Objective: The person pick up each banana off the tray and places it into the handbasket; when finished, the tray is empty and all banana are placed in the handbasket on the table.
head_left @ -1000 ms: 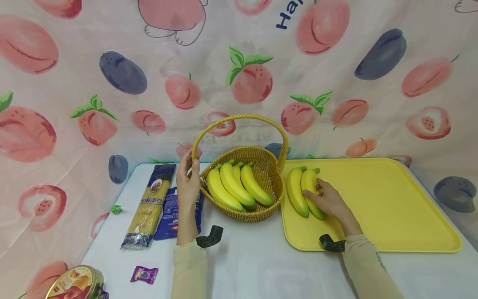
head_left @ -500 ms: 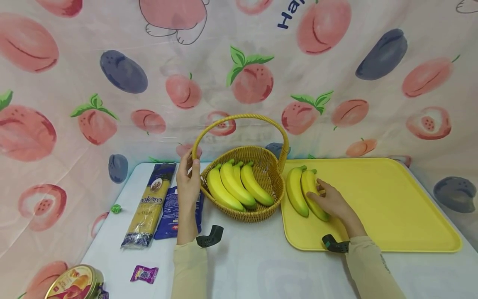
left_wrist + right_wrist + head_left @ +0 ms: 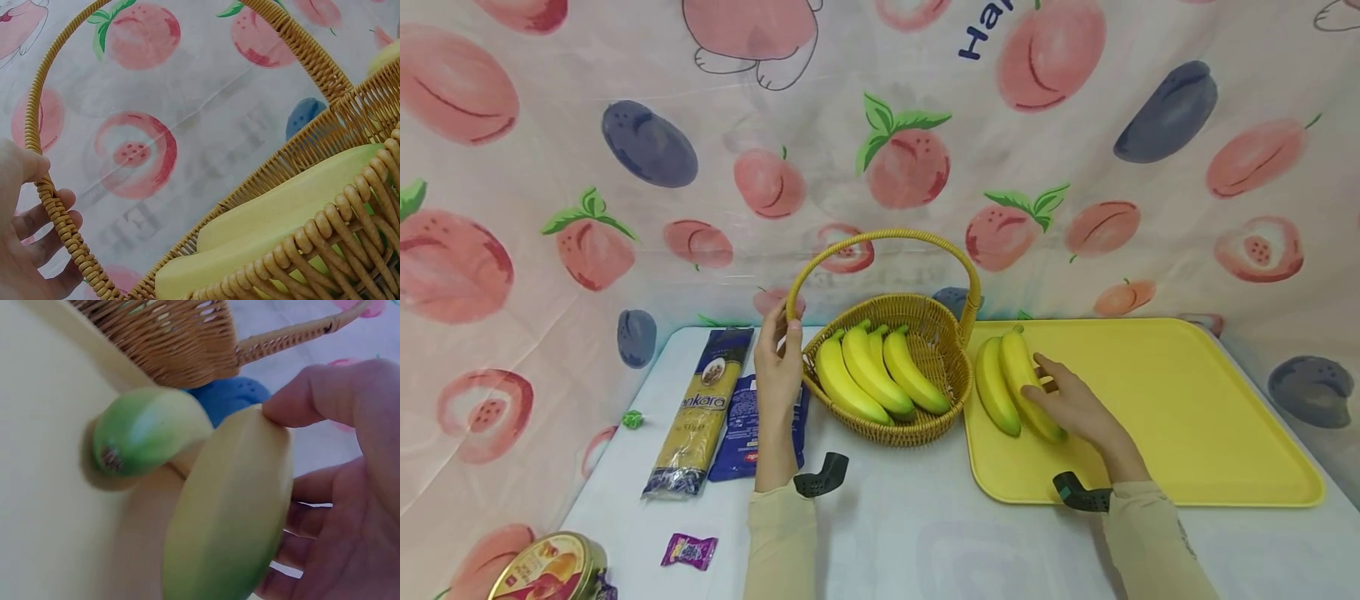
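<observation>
My left hand [image 3: 778,367] grips the left side of the wicker basket's handle [image 3: 59,219], thumb on one side and fingers curled round the other. Several yellow bananas lie inside the wicker basket [image 3: 940,350]. Over the left part of the yellow tray [image 3: 1157,400], my right hand [image 3: 1078,404] pinches a banana [image 3: 231,500] between thumb and fingers. In the right wrist view that banana appears lifted off the tray, tilted. Beside it a second banana [image 3: 995,387] lies on the tray, its green tip [image 3: 115,456] towards the camera.
Left of the basket lie a pasta packet [image 3: 696,417] and a dark blue packet [image 3: 737,433], partly behind the left forearm. A purple wrapped candy [image 3: 689,551], a small green candy [image 3: 633,419] and a round tin [image 3: 553,571] are further left. A fruit-printed cloth hangs behind.
My right hand has moved slightly to the right, and the banana in it has shifted and risen a little from the tray. The left hand keeps its hold on the handle.
</observation>
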Tool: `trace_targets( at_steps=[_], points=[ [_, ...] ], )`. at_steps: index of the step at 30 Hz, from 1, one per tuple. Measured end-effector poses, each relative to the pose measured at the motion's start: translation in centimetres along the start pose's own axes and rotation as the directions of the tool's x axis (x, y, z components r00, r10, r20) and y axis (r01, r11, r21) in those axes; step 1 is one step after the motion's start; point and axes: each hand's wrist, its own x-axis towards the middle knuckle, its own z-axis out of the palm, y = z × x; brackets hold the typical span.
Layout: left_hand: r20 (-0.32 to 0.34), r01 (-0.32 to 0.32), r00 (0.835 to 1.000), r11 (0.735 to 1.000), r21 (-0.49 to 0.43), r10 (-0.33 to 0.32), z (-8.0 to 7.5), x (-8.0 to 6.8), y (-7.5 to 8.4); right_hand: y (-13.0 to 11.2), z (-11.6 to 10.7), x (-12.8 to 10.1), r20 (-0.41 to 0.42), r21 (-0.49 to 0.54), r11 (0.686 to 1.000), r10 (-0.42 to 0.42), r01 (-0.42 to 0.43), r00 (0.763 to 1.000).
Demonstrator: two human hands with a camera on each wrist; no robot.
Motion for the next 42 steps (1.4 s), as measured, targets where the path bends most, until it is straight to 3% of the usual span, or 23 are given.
trace_targets(
  at_steps=[13, 20, 26, 36, 42],
  points=[
    [-0.004, 0.016, 1.0, 1.0, 0.01, -0.016, -0.1, 0.1, -0.1, -1.8, -0.5, -1.3, 0.049, -0.005, 0.993, -0.12, 0.121, 0.992],
    [-0.02, 0.017, 1.0, 1.0, -0.012, -0.018, 0.0, 0.9, -2.9, -2.8, -0.8, -2.2, 0.08, 0.043, 0.984, -0.174, 0.171, 0.982],
    [-0.037, -0.016, 0.999, 1.0, 0.007, 0.017, -0.1, 1.0, -3.4, -3.6, -0.8, -2.9, 0.125, 0.043, 0.971, -0.238, 0.234, 0.963],
    [-0.01, 0.028, 1.0, 1.0, 0.004, -0.028, -0.2, 0.9, -2.8, -4.4, 0.1, -3.2, 0.17, 0.074, 0.936, -0.352, 0.344, 0.921],
    [0.008, 0.039, 0.999, 0.999, 0.015, -0.039, -0.2, 0.1, -0.3, -5.1, 1.0, -2.5, 0.166, 0.053, 0.91, -0.414, 0.411, 0.895]
  ],
)
